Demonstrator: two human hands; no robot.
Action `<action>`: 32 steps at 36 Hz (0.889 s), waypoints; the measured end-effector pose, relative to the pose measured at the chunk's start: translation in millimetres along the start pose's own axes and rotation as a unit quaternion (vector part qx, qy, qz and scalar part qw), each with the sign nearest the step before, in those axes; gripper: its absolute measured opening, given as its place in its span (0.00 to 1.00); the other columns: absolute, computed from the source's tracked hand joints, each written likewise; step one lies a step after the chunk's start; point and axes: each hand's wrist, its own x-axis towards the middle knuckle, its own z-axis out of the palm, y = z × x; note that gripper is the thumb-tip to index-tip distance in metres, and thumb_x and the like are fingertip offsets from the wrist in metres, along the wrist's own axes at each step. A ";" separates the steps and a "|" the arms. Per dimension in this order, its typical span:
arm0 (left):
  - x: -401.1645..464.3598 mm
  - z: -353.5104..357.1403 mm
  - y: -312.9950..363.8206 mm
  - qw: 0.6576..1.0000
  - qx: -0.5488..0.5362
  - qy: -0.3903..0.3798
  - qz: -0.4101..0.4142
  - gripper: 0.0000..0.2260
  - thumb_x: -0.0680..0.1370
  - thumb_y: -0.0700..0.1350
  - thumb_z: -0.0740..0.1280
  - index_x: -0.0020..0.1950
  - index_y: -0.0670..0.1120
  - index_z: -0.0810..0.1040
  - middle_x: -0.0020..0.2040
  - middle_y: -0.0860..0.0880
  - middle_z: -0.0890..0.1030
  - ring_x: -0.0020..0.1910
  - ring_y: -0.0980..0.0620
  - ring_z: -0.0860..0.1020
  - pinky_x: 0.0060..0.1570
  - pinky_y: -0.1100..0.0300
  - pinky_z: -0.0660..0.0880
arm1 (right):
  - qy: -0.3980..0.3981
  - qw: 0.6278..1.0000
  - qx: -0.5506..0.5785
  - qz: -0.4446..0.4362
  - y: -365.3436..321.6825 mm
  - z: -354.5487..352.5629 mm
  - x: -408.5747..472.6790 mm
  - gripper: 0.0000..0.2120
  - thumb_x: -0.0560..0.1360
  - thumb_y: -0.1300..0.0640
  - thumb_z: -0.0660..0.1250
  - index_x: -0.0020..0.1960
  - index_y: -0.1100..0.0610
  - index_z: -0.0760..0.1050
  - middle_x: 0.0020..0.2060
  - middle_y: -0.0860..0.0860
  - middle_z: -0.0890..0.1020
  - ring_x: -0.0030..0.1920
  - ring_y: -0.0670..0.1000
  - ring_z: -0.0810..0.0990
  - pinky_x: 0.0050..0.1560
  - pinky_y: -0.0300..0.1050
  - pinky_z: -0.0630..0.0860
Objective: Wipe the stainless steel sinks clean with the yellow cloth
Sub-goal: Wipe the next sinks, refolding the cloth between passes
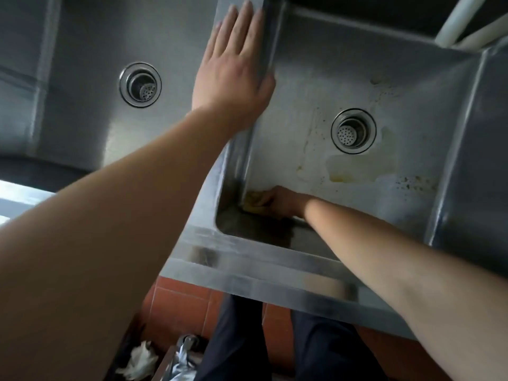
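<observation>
A yellow cloth (pixel 251 202) is grasped by the right hand (pixel 280 202) in the stained right sink's (pixel 412 86) near-left corner; the left hand (pixel 233 67) is laid flat, released, on the divider (pixel 270 28).

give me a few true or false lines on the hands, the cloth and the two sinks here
1. The right hand holds the yellow cloth in the right sink. True.
2. The left hand grips the cloth. False: it lies flat on the divider between the sinks, fingers straight.
3. Yellowish stains lie near the right sink's drain. True.
4. The cloth covers the left sink's drain. False: that drain is bare; the cloth is in the right sink's near left corner.
</observation>
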 end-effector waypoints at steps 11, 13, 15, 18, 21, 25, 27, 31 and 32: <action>-65.9 -3.6 67.7 0.994 -0.022 -0.021 0.109 0.28 0.72 0.42 0.63 0.73 0.45 0.72 0.77 0.40 0.64 0.78 0.40 0.59 0.77 0.43 0.53 | 0.002 0.994 0.019 0.110 17.1 -35.2 -38.6 0.20 0.68 0.62 0.70 0.60 0.56 0.80 0.59 0.53 0.80 0.58 0.56 0.77 0.59 0.50 0.76; -72.1 11.0 80.4 0.991 -0.058 -0.073 0.093 0.25 0.73 0.43 0.63 0.71 0.47 0.74 0.76 0.43 0.67 0.76 0.42 0.62 0.76 0.46 0.55 | 0.029 0.992 0.058 0.104 26.8 -53.5 -45.7 0.12 0.69 0.61 0.70 0.52 0.55 0.81 0.50 0.53 0.82 0.51 0.55 0.79 0.47 0.44 0.76; -67.6 31.5 82.1 0.984 -0.093 -0.152 0.012 0.25 0.75 0.44 0.62 0.73 0.48 0.70 0.78 0.46 0.63 0.77 0.45 0.58 0.75 0.48 0.55 | 0.056 0.987 0.122 0.091 35.5 -82.7 -52.2 0.11 0.68 0.63 0.69 0.49 0.56 0.83 0.46 0.52 0.84 0.47 0.53 0.82 0.44 0.42 0.78; -52.7 71.0 71.2 0.961 -0.070 -0.254 -0.081 0.28 0.79 0.46 0.61 0.79 0.49 0.58 0.81 0.47 0.53 0.79 0.46 0.50 0.77 0.50 0.51 | 0.158 0.966 0.188 0.078 45.8 -136.6 -54.3 0.14 0.70 0.64 0.70 0.54 0.54 0.84 0.49 0.50 0.85 0.44 0.48 0.82 0.42 0.35 0.79; -47.7 106.1 56.1 0.946 -0.028 -0.307 -0.102 0.31 0.81 0.48 0.59 0.81 0.49 0.50 0.82 0.48 0.47 0.80 0.46 0.46 0.78 0.52 0.48 | 0.296 0.935 0.188 0.050 50.5 -194.3 -45.6 0.13 0.73 0.63 0.68 0.51 0.47 0.83 0.46 0.48 0.83 0.41 0.44 0.78 0.37 0.32 0.72; -55.7 138.3 39.8 0.950 0.019 -0.303 -0.072 0.32 0.81 0.46 0.55 0.81 0.48 0.42 0.81 0.46 0.40 0.80 0.46 0.41 0.78 0.52 0.46 | 0.464 0.866 0.183 0.045 55.8 -258.6 -16.5 0.16 0.74 0.52 0.65 0.60 0.54 0.79 0.54 0.55 0.82 0.54 0.57 0.80 0.59 0.49 0.76; -62.9 151.2 36.4 0.952 0.033 -0.302 -0.049 0.33 0.81 0.47 0.54 0.81 0.47 0.39 0.81 0.45 0.38 0.80 0.45 0.39 0.78 0.52 0.45 | 0.551 0.831 0.063 0.044 64.4 -279.5 1.9 0.17 0.76 0.55 0.64 0.63 0.52 0.78 0.56 0.57 0.81 0.56 0.60 0.79 0.60 0.52 0.75; -72.3 173.0 31.9 0.942 0.035 -0.332 -0.036 0.34 0.81 0.48 0.53 0.80 0.48 0.35 0.80 0.46 0.35 0.79 0.43 0.37 0.78 0.50 0.43 | 0.537 0.831 -0.132 0.067 86.3 -300.3 42.0 0.21 0.76 0.61 0.60 0.68 0.53 0.72 0.61 0.64 0.75 0.61 0.66 0.72 0.60 0.57 0.68; -73.7 177.1 30.6 0.942 0.036 -0.332 -0.041 0.34 0.81 0.49 0.53 0.80 0.49 0.36 0.80 0.46 0.35 0.79 0.43 0.37 0.78 0.50 0.42 | 0.527 0.834 -0.146 0.070 89.5 -302.0 50.8 0.21 0.76 0.60 0.60 0.69 0.54 0.72 0.62 0.64 0.74 0.63 0.65 0.71 0.61 0.56 0.68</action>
